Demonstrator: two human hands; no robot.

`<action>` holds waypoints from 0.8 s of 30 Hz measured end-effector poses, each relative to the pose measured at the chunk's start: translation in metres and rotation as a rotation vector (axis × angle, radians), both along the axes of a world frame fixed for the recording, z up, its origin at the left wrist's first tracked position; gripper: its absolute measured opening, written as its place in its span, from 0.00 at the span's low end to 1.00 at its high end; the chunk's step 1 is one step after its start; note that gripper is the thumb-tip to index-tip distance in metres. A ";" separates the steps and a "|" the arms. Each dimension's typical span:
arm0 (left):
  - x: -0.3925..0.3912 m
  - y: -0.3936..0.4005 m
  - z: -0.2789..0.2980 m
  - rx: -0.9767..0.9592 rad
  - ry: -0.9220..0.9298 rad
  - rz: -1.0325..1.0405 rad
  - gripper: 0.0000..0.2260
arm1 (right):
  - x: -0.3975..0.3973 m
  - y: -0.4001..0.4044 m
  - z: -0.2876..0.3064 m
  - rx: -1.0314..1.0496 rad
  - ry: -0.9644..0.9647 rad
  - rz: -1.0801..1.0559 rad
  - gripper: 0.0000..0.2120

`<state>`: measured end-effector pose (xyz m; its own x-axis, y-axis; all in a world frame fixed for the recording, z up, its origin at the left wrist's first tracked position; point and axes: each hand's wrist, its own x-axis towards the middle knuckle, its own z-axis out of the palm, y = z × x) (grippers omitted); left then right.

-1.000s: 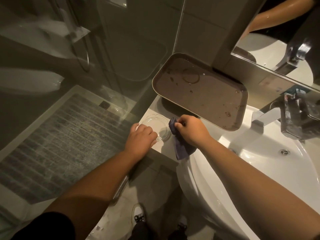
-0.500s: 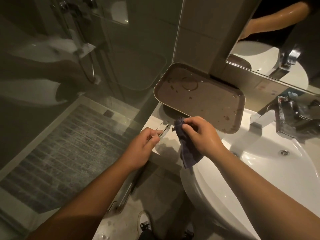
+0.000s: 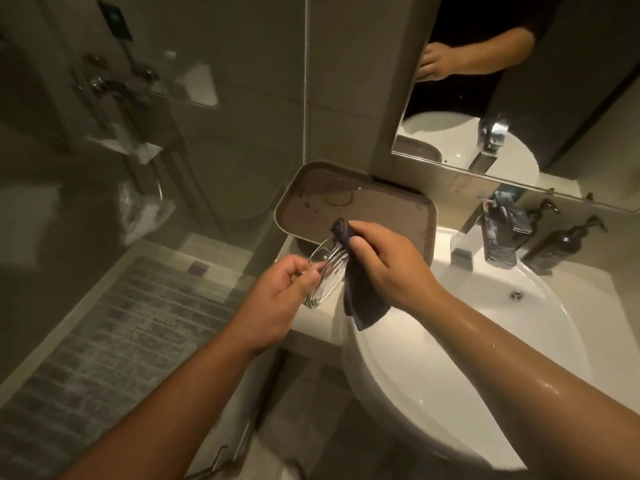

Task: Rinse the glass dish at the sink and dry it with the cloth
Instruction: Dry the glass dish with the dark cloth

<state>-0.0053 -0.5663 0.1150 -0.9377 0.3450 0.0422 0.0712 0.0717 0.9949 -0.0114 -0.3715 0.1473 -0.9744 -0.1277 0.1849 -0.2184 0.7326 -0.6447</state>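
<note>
Tilted glass dish (image 3: pixel 327 271) pinched in left hand (image 3: pixel 277 306), rim half-hidden by cloth (image 3: pixel 360 292) gripped in right hand (image 3: pixel 388 261).

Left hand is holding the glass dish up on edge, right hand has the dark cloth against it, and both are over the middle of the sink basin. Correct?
Not quite. The left hand holds the glass dish tilted and the right hand presses the dark cloth to it, but the head view shows them over the counter ledge left of the sink basin.

A small clear glass dish (image 3: pixel 325 275) stands tilted on edge above the tabletop corner, a dark cloth (image 3: pixel 360 299) pressed against its upper rim and hanging down beside the white sink (image 3: pixel 485 327).
</note>
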 end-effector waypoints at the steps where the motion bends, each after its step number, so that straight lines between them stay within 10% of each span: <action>1: -0.002 0.003 0.003 0.006 0.013 -0.008 0.04 | 0.007 -0.001 0.004 0.048 0.105 0.042 0.16; 6: -0.002 0.023 0.016 0.001 0.086 -0.049 0.02 | 0.017 0.002 0.013 0.123 0.232 0.100 0.18; 11: 0.004 0.036 0.025 -0.134 0.171 -0.147 0.03 | 0.006 0.035 0.022 -0.520 -0.329 -0.215 0.13; 16: -0.003 0.047 0.039 -0.557 0.783 -0.322 0.04 | 0.009 0.053 0.035 -1.101 -0.742 -0.250 0.21; 20: -0.016 0.059 0.043 -0.698 1.147 -0.467 0.05 | 0.006 0.064 0.030 -1.023 -0.573 -0.205 0.09; 24: -0.014 0.058 0.040 -0.632 0.957 -0.268 0.07 | 0.006 0.072 0.017 -0.951 -0.425 -0.242 0.09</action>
